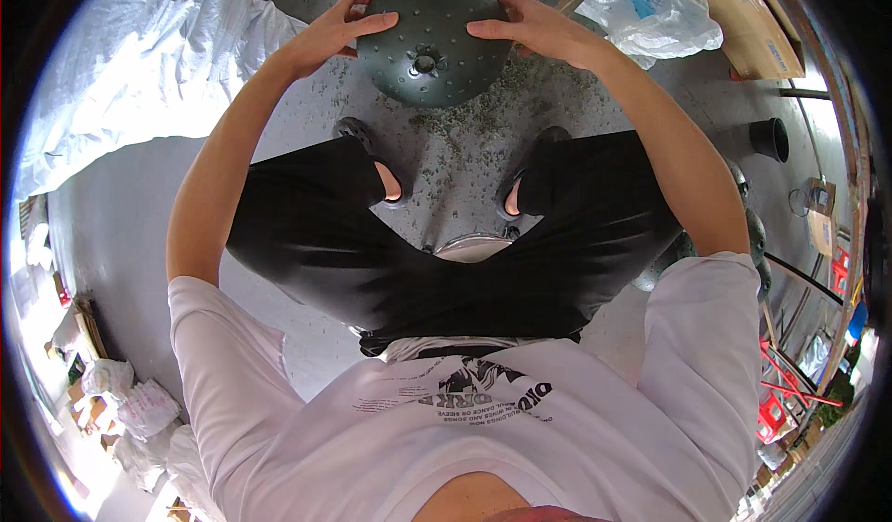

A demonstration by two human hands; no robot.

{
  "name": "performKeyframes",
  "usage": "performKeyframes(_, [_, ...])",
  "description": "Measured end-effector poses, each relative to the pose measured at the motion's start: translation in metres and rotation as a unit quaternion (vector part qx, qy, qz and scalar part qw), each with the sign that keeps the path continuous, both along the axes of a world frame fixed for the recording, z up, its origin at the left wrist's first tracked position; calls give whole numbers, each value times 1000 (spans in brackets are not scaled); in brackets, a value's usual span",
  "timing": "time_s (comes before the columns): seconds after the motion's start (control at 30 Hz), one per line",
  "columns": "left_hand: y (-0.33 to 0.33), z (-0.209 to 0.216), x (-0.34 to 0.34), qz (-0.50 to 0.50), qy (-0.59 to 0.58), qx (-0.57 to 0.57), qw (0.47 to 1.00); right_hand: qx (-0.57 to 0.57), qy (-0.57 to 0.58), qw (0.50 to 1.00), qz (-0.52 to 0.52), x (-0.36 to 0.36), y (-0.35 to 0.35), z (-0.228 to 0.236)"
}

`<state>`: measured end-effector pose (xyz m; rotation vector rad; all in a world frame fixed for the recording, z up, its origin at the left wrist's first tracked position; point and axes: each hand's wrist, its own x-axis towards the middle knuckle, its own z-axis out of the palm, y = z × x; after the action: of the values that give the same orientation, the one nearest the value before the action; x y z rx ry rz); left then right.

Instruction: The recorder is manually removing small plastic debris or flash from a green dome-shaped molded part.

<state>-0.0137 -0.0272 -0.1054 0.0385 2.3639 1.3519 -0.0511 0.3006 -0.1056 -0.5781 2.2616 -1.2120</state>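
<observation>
Out in front of me, I hold a dark green, shiny round dome (437, 58) dotted with small raised bumps. A small round fitting with a hole sits near its middle, facing me. My left hand (339, 34) clasps its left edge, the thumb lying on the top surface and the fingers partly hidden at the rim. On the opposite edge, my right hand (544, 32) grips it the same way, thumb on top. What lies beneath the dome is hidden from me.
Green crumbs (465, 132) litter the grey floor between my feet. White plastic sheeting (139, 67) spreads at the left. Farther right are clear plastic wrapping (669, 30), a cardboard box (748, 25) and a black bucket (768, 139). More dark rounded pieces (754, 234) stand beside my right elbow.
</observation>
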Motion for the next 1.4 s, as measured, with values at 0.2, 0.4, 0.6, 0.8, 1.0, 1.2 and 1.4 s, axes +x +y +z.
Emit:
performKeyframes(0.2, [-12,5,7,-108,32,67,991,28,-24,999,-3,6,20,6])
performKeyframes(0.4, [28,26,55,-124,130,104,978,-15,-17,996,-89,36,56,22])
performKeyframes(0.6, [67,19,68,-105,60,239,963,-92,249,960,-87,89,76,60])
performKeyframes(0.8, [90,25,62,-164,75,297,938,-31,312,947,-67,139,100,97])
performKeyframes(1.0, [115,31,60,-210,68,300,928,11,334,941,-57,165,120,108])
performKeyframes(1.2, [122,35,60,-226,59,282,930,-4,279,957,-84,178,126,117])
performKeyframes(1.4, [122,43,71,-223,149,193,944,20,294,951,-95,178,116,116])
